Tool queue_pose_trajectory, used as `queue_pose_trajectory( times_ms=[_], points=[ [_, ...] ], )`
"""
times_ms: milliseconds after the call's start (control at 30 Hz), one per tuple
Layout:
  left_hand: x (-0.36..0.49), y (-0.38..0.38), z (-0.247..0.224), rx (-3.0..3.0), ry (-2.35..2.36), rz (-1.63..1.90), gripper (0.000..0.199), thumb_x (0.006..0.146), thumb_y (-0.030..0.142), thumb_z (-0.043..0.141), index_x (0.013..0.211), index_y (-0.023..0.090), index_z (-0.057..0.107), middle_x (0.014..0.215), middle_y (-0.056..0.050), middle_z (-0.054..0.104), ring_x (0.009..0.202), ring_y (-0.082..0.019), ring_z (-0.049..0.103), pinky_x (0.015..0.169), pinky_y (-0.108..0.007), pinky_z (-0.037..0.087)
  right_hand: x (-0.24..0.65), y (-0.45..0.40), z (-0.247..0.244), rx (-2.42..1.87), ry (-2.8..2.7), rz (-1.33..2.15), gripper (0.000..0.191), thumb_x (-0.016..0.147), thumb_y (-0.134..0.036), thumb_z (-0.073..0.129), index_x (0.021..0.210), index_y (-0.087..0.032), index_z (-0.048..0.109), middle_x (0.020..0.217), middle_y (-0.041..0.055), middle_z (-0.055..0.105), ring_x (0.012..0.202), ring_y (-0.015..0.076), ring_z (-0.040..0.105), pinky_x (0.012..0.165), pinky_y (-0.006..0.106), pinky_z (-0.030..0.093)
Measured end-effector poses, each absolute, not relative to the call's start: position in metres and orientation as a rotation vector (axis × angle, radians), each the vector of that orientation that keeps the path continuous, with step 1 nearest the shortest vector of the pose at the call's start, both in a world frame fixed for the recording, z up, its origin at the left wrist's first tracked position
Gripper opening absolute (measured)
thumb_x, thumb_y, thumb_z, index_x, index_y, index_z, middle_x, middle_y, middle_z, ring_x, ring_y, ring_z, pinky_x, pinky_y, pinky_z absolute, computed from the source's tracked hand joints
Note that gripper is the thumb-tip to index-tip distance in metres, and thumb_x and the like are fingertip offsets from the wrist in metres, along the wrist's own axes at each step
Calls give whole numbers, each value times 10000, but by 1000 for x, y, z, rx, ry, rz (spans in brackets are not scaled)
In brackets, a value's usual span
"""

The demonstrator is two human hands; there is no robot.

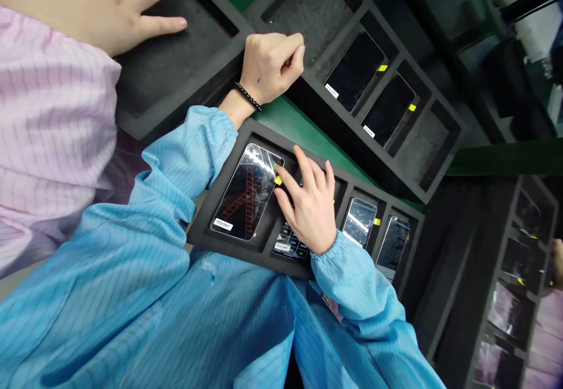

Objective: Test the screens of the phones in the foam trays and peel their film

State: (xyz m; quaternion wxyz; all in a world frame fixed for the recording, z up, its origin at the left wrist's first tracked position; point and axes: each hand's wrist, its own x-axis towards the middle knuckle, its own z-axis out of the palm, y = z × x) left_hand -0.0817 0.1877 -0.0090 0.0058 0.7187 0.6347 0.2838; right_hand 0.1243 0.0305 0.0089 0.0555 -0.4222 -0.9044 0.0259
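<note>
Below, green tabletop [303, 129], dark foam trays [267, 242], left fingers [294, 54] curled, right fingers [304, 169] spread.

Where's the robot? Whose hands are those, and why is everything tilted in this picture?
There's no robot here, just a person in blue sleeves. The camera sits on their head, looking down at their own hands, and this view came out slanted. In front is a dark tray with four phones in its slots. The right hand spreads its fingers above the tray, partly hiding the second phone. One fingertip reaches the first phone's edge; touching or not is hard to tell. The left hand, with a black bracelet, is curled up; I see nothing in it. The pink sleeve belongs to somebody else.
</note>
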Motion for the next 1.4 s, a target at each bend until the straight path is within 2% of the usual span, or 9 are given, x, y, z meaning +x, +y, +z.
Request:
queue_pose_trajectory(
  times_ms=[133,233,333,433,600,767,1100,1267,1400],
  points=[
    [-83,186,-8,2315,2027,804,892,915,514,-152,1030,124,643,1027,17,751,1075,-107,705,882,-278,487,123,21,17,-1284,-2689,62,415,1026,-383,444,1382,-211,569,1599,149,395,1391,312,455,1218,595,247],
    [-84,186,-5,2377,2059,700,917,873,483,-229,1020,162,618,1042,37,742,1075,-71,697,871,-255,496,115,3,18,-951,-2796,201,367,1017,-382,462,1316,-244,622,1581,100,440,1389,281,464,1258,582,157],
    [-85,187,-3,2393,2059,664,886,837,460,-253,914,197,590,1072,73,728,1072,-50,688,862,-225,489,105,-14,12,-651,-2883,335,344,1019,-387,464,1263,-239,656,1570,79,461,1375,242,482,1276,579,66],
    [-85,188,-3,2411,2054,679,845,850,431,-199,884,153,599,1052,86,714,1051,-90,694,864,-228,488,97,-21,4,-579,-2912,393,358,1034,-392,442,1273,-225,649,1572,88,457,1384,227,471,1274,584,22],
    [-77,191,-7,2449,2086,740,715,964,264,-63,955,34,614,921,-21,681,1009,-160,723,876,-341,537,92,-21,-4,-485,-2916,430,353,1036,-376,435,1267,-216,649,1560,89,473,1380,224,472,1274,585,1],
    [-74,194,-8,2465,2075,792,583,1014,207,51,896,51,600,767,-18,568,928,-187,722,825,-330,520,90,-20,-3,-480,-2914,397,345,1041,-369,435,1258,-217,656,1552,73,486,1385,216,465,1280,554,-35],
    [-75,196,-11,2455,2057,901,534,1007,195,119,858,66,615,700,-1,488,876,-185,719,779,-281,479,94,-12,2,-600,-2907,342,331,1034,-387,450,1199,-226,688,1570,79,461,1375,245,477,1271,561,72],
    [-76,196,-11,2449,2055,911,522,1003,192,129,839,70,610,689,2,485,874,-190,722,775,-285,480,92,-15,0,-537,-2895,340,358,1042,-389,429,1196,-193,686,1548,86,490,1374,224,468,1279,533,-36],
    [-76,195,-9,2451,2051,898,524,1005,202,122,840,73,602,699,3,498,880,-188,721,779,-289,478,87,-21,-4,-433,-2906,365,375,1048,-394,410,1225,-187,667,1555,77,480,1370,211,463,1279,531,-59]
  ],
)
